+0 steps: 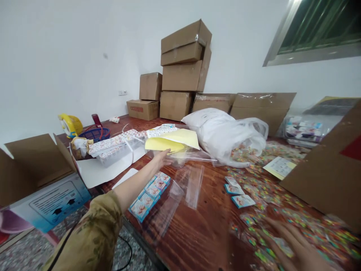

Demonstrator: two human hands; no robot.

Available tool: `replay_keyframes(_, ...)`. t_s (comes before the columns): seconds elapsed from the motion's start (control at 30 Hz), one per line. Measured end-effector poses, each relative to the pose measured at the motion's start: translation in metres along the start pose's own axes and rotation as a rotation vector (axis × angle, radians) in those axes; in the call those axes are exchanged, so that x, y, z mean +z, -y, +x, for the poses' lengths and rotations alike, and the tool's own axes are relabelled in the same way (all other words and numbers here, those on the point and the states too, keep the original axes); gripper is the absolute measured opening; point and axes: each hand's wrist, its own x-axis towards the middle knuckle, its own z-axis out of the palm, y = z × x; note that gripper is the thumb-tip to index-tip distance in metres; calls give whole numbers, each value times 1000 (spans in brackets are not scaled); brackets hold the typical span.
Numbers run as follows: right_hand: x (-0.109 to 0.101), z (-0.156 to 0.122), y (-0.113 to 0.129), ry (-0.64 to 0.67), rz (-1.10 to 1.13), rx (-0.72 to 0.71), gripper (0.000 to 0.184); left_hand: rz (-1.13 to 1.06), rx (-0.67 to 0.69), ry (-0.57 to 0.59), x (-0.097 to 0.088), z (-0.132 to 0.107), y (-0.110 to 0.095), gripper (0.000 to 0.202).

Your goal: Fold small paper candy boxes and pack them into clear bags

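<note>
My left hand (163,156) reaches far across the wooden table (203,226) and touches the edge of a yellow sheet stack (172,141); its fingers are partly hidden. Under my forearm lies a row of small blue cards with hand prints (150,192). Beside them lie clear plastic sleeves (194,184). My right hand (296,244) is blurred by motion, fingers spread flat over many small colourful packets (282,207) at the near right. Three loose blue cards (237,192) lie in the middle.
A white plastic bag (225,135) sits at mid table. Cardboard boxes (183,71) are stacked at the back wall. An open box (36,169) stands at the left, a cardboard flap (332,177) at the right. Trays of packaged cards (118,145) lie left of the yellow sheets.
</note>
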Motion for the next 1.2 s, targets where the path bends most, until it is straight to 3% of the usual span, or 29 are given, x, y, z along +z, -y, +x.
replay_keyframes(0.1, 32, 90, 60, 35, 17, -243, 58, 73, -12, -11, 10, -1, 10, 38)
replay_keyframes(0.2, 75, 178, 109, 92, -53, -433, 68, 145, 96, -64, 13, -3, 18, 31)
replay_keyframes(0.3, 111, 247, 130, 150, -107, -495, 79, 239, 238, -142, -3, 2, 13, 29)
replay_keyframes(0.4, 137, 291, 130, 208, -158, -470, 89, 354, 408, -257, -36, 17, -1, 37)
replay_keyframes(0.5, 160, 314, 125, 270, -186, -442, 101, 639, 648, -450, -70, 40, -18, 56)
replay_keyframes(0.57, 176, 323, 124, 311, -203, -436, 112, 718, 623, -485, -84, 59, -27, 64)
replay_keyframes(0.67, 199, 331, 133, 338, -192, -432, 124, 602, 420, -317, -86, 84, -33, 50)
replay_keyframes(0.77, 218, 335, 151, 327, -157, -391, 124, 493, 328, -154, -68, 101, -33, 24)
replay_keyframes(0.83, 227, 337, 162, 292, -130, -387, 118, 397, 293, -67, -53, 105, -34, 16)
replay_keyframes(0.93, 236, 346, 169, 241, -19, -344, 88, 263, 264, 72, -39, 104, -44, 22)
replay_keyframes(1.07, 236, 370, 154, 205, 114, -89, 56, 53, 259, 264, -49, 100, -63, 46)
replay_keyframes(1.13, 233, 380, 141, 155, 124, -5, 49, 33, 295, 217, -61, 103, -65, 54)
replay_keyframes(1.2, 230, 385, 130, 104, 137, 59, 48, 260, 312, 141, -69, 109, -59, 52)
